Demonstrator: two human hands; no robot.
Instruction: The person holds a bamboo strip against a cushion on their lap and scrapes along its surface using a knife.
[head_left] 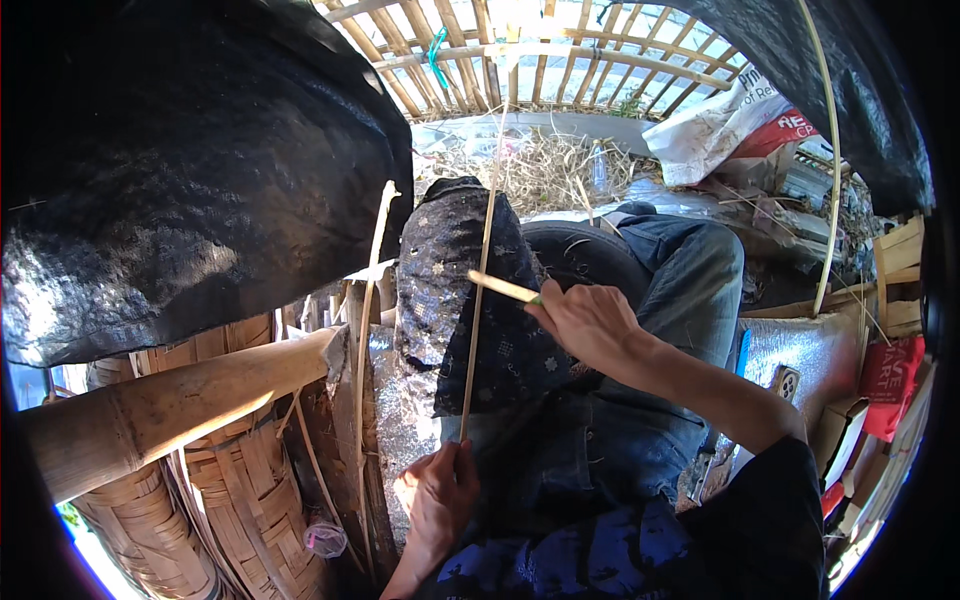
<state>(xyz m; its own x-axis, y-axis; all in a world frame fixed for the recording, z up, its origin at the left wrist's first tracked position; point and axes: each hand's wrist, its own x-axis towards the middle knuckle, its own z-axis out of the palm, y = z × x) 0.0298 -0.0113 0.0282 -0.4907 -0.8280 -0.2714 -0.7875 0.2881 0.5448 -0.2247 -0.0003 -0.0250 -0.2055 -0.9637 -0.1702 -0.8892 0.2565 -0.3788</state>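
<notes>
A long thin bamboo strip [480,325] runs from my left hand [438,492] up and away over my lap, toward the slatted fence. My left hand is closed, pinching the strip's near end between thumb and fingers. My right hand [590,325] is wrapped round a short pale stick-like tool [505,287] with a bit of green by the fingers; whether it has a blade I cannot tell. The tool's far end crosses the strip and appears to touch it. Beneath the strip, a dark patterned cloth [450,280] covers my left knee.
A thick bamboo pole [190,405] juts in from the left above woven bamboo baskets [240,490]. Black sheeting [200,190] hangs at upper left. A slatted bamboo fence [560,50], dry shavings [520,165], a plastic bottle [599,167] and a white sack [715,125] lie ahead. A phone [786,382] sits at right.
</notes>
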